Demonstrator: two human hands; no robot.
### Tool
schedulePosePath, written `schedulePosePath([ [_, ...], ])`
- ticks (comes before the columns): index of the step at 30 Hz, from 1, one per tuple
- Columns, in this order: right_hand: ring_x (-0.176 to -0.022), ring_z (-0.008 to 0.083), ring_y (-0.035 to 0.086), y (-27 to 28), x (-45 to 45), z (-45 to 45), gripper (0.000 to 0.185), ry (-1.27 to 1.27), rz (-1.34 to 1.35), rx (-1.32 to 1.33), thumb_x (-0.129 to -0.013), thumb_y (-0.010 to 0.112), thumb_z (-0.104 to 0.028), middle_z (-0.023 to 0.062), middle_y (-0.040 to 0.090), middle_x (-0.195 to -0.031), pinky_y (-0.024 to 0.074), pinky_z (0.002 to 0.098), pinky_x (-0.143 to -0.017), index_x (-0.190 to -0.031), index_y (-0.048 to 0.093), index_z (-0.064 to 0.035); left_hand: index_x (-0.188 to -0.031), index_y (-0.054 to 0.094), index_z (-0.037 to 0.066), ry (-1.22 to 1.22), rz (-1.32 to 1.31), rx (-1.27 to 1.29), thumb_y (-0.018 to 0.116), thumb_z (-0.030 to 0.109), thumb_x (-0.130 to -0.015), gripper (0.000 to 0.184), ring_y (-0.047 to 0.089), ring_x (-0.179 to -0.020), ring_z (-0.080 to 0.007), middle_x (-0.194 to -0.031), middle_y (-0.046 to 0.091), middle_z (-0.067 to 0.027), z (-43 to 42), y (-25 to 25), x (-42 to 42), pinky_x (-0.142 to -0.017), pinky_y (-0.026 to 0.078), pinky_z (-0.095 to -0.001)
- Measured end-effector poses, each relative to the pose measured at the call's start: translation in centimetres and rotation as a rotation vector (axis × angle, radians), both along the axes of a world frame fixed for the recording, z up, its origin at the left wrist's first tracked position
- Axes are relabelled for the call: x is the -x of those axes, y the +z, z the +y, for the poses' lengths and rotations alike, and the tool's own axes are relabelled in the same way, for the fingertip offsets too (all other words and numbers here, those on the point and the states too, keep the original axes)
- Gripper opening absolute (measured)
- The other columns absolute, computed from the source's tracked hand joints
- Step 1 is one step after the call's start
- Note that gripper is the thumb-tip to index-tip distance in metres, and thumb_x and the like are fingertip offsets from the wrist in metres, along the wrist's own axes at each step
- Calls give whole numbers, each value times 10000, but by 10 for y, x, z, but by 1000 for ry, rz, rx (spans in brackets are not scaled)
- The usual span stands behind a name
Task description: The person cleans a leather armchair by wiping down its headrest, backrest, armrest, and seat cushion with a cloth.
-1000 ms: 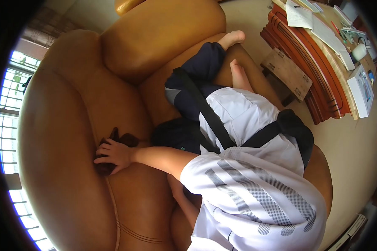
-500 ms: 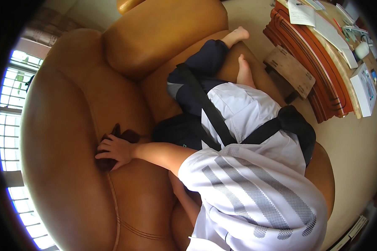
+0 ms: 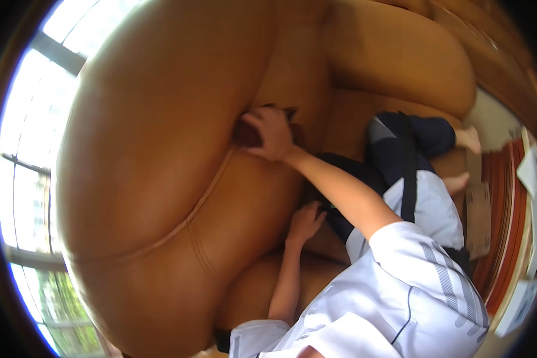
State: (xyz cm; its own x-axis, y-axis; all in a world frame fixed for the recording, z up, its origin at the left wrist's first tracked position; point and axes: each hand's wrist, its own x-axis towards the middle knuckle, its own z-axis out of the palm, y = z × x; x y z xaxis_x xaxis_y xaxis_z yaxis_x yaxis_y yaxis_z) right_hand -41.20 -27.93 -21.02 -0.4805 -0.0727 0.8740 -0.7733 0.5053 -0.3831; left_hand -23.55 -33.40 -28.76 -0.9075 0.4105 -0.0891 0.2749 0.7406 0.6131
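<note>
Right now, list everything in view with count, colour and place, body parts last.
Sofa: one, brown, centre and left
Dark object: one, dark brown, on the sofa under the right hand; kind unclear
Window: at least one, bright, far left
Black fabric: one bundle, beside the legs
Strap: one, black, across the legs
Stool: one, light brown, beside the table
Table: one, reddish brown, right
Papers: count unclear, white, on the table
Box: one, white, lower right
Shirt: one, white with grey stripes, worn
Trousers: one pair, navy, worn
Feet: two, bare, one above the other, right
Hands: two, bare; right on the dark object, left near the black fabric
</note>
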Motion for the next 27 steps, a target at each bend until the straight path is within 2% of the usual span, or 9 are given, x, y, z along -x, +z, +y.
schedulePosePath([
  [1, -978, 315, 420, 1, 1, -3, 693, -54, -52, 19, -588, 661, -466, 141, 460, -1044, 303, 447, -835, -1156, 456, -126, -996, 509, 31, 3, 42, -34, 541, 243, -776, 308, 555, -868, -325, -929, 583, -168, -4, -6, 1, -740, 437, -410],
  [3, -971, 324, 416, 3, 4, -9, 620, -272, -315, 152, -686, 598, -462, 152, 453, -1061, 292, 449, -846, -1178, 444, -117, -997, 507, 30, 12, 62, -49, 542, 246, -774, 312, 551, -872, -324, -934, 578, -168, -6, -9, 2, -744, 432, -412],
  [5, -982, 326, 402, 5, 21, -18, 551, -650, -530, 220, -782, 502, -449, 156, 431, -1097, 282, 466, -851, -1210, 425, -111, -1000, 505, 30, 23, 8, -23, 543, 246, -773, 316, 549, -870, -325, -931, 575, -171, -6, -4, 2, -743, 428, -414],
  [8, -1039, 332, 373, 16, 43, -10, 535, -685, -720, 156, -830, 430, -436, 151, 396, -1158, 269, 502, -858, -1254, 375, -115, -1045, 497, 34, 33, -26, 2, 536, 234, -775, 338, 536, -885, -340, -954, 564, -189, -4, 1, 3, -762, 420, -418],
  [11, -1083, 344, 344, 8, 67, -6, 558, -746, -651, 111, -834, 423, -429, 150, 352, -1222, 267, 536, -859, -1288, 312, -124, -1036, 499, 33, 29, -38, -5, 546, 233, -769, 337, 540, -886, -329, -950, 568, -183, -3, -5, 5, -755, 424, -414],
  [17, -1111, 365, 322, 21, 137, 26, 588, -810, -711, 72, -836, 413, -427, 165, 320, -1255, 288, 553, -849, -1314, 237, -134, -1045, 486, 20, 33, -62, 46, 543, 229, -777, 344, 534, -897, -333, -938, 564, -185, -8, 1, 3, -769, 422, -405],
  [23, -1167, 361, 270, 22, 167, 46, 589, -745, -686, 91, -842, 400, -431, 164, 270, -1297, 275, 559, -871, -1321, 220, -140, -1109, 452, 20, 120, -153, -300, 522, 221, -801, 374, 522, -910, -352, -994, 535, -204, -14, 2, 11, -803, 416, -396],
  [27, -1234, 353, 188, 23, 202, 59, 578, -832, -523, 27, -845, 392, -436, 156, 187, -1361, 252, 585, -885, -1325, 219, -166, -1121, 449, 26, 73, -190, -165, 520, 223, -805, 379, 517, -922, -355, -994, 533, -206, -20, 3, 13, -805, 417, -395],
])
